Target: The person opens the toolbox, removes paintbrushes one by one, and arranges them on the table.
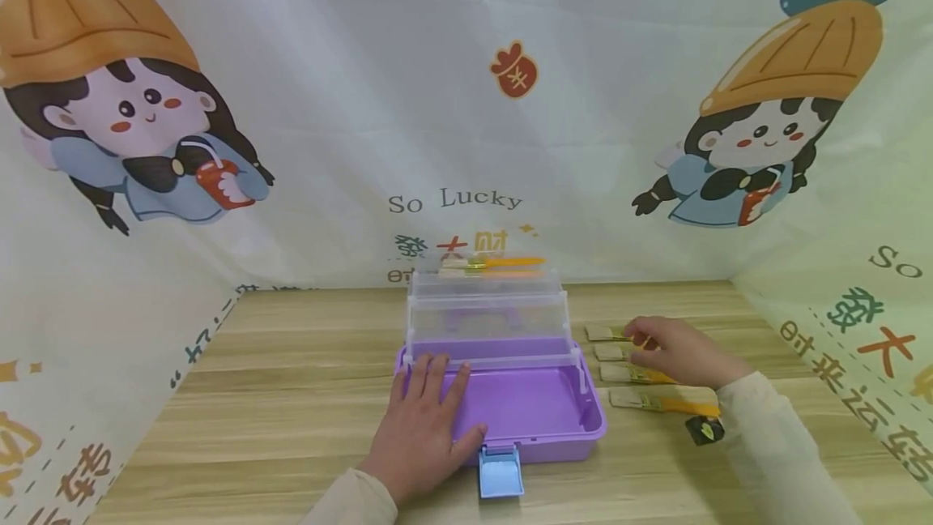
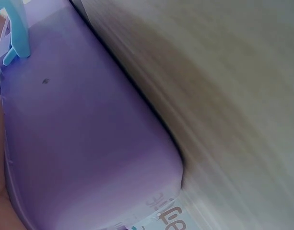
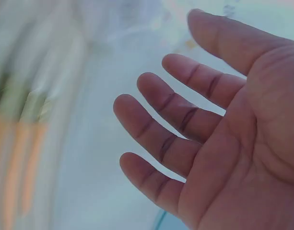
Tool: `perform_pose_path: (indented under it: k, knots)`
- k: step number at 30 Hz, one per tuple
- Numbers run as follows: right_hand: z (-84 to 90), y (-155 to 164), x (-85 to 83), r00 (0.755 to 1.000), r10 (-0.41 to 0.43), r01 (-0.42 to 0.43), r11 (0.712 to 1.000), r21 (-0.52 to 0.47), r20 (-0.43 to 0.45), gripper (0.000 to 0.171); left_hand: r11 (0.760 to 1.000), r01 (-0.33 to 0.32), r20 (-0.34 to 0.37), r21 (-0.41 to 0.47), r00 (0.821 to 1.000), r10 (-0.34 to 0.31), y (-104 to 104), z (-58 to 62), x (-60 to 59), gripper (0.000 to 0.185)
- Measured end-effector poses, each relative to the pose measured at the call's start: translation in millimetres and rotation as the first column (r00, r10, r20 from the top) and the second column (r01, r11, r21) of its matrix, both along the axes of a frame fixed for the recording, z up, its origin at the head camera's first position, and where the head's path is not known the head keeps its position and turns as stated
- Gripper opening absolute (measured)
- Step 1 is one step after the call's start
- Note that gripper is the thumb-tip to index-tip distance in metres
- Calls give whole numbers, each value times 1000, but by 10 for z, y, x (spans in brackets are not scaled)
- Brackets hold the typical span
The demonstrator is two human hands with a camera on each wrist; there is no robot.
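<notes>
A purple box (image 1: 525,403) stands with its clear lid (image 1: 488,318) raised and its light blue latch (image 1: 500,474) hanging at the front. My left hand (image 1: 423,428) rests on the box's left side, fingers spread, with the thumb at the front rim. To the right, several flat paintbrushes (image 1: 641,401) with orange handles lie side by side. Above the farther brushes hovers my right hand (image 1: 674,351); its fingers look loosely bent and hold nothing in the right wrist view. Orange-handled brushes (image 1: 503,263) show at the top of the raised lid; their exact support is unclear.
Beside the nearest brush, close to my right sleeve, lies a small black item (image 1: 705,429) with a yellow-green mark. A wooden-patterned tabletop (image 1: 291,371) lies under everything. Printed cloth (image 1: 350,104) stands behind and on both sides.
</notes>
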State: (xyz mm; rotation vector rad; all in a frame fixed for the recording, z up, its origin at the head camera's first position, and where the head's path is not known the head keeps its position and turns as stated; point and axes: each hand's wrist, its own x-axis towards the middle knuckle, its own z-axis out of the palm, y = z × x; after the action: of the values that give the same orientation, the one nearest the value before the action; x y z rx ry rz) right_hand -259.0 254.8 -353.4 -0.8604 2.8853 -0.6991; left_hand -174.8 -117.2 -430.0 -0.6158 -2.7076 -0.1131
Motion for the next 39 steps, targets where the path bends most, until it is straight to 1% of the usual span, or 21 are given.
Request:
perform_pose_path:
  k: [2,9,13,17,21,24,28,31,35,39]
  knots:
    - [118,-149,-75,1000,7,-7,1000,2,-29,26,1000,4,-2,5,1000,-4,-7,2,-4,78]
    - [465,-684,-417,995,73,-73,997,-4,-68,31,1000,5,-31,3,1000,-5,-32,14,-29,77]
    - [600,-973,-586,988,102,-102,995,3,-112,31,1000,-1,-15,7,1000,1,-38,18,-34,78]
    - [659,-1218,-729,985,106,-106,994,8,-136,30,1000,5,-7,19,1000,-5,-37,0,-24,78]
    - [638,-1413,-905,983,101,-103,995,-4,-155,27,1000,10,-16,14,1000,-10,-28,-11,-5,77]
    - [584,-1516,-1025,983,99,-102,995,-14,-155,24,1000,8,-13,11,1000,-8,-13,-7,3,77]
    - [465,-1609,-1149,987,102,-104,995,-5,-127,23,1000,3,16,13,1000,-4,7,-1,6,78]
    - [363,-1662,-1230,989,102,-100,995,20,-110,27,1000,-2,35,7,999,2,10,6,11,78]
    - [272,-1712,-1306,991,91,-88,995,37,-100,28,1000,-8,35,-1,999,8,2,25,16,78]
    - [226,-1751,-1304,994,84,-83,996,28,-64,30,1000,-3,45,1,999,3,-9,30,23,78]
